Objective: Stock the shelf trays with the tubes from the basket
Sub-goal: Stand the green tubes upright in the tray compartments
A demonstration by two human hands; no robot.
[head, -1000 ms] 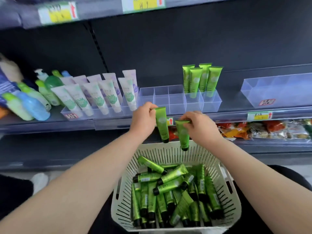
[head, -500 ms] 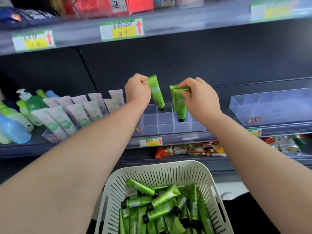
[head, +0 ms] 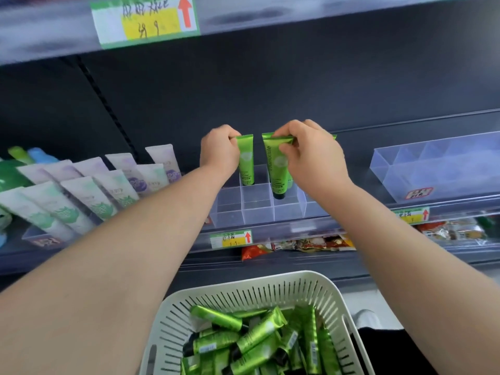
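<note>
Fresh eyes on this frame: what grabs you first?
Centre frame, the left hand and right hand pinch the left tube and right tube, bright green, caps down, over the clear divided tray. Bottom centre, a white basket is heaped with more green tubes.

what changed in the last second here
The left hand and right hand lifted the left tube and right tube from above the basket to the divided tray, caps now dipping into its compartments. Both pinch grips held, nothing let go. Basket and white tubes stayed put.
</note>
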